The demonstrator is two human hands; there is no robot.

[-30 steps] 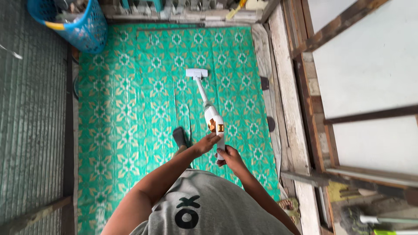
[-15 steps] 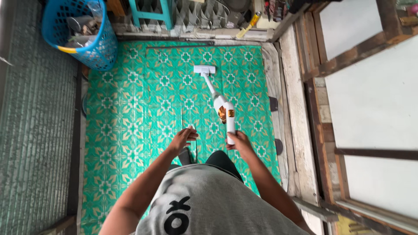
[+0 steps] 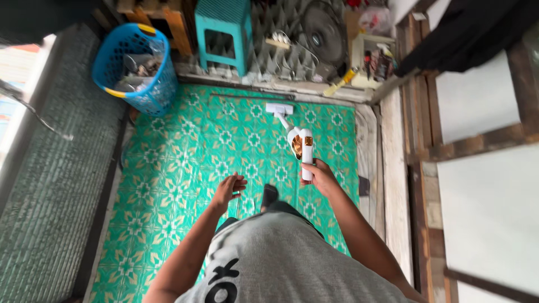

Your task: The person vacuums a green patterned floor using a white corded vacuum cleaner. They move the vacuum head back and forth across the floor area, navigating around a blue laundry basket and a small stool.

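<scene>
A person stands on a patterned mat (image 3: 168, 185), right hand (image 3: 320, 175) gripping the handle of a stick vacuum (image 3: 300, 148) whose head rests on the mat at 12 o'clock. The left hand (image 3: 227, 191) hangs free at 10 o'clock of the body. A laundry basket (image 3: 132, 70) sits at 11 o'clock, a stool (image 3: 222, 33) beyond the mat's far edge, a fan (image 3: 323, 33) to its right.
</scene>
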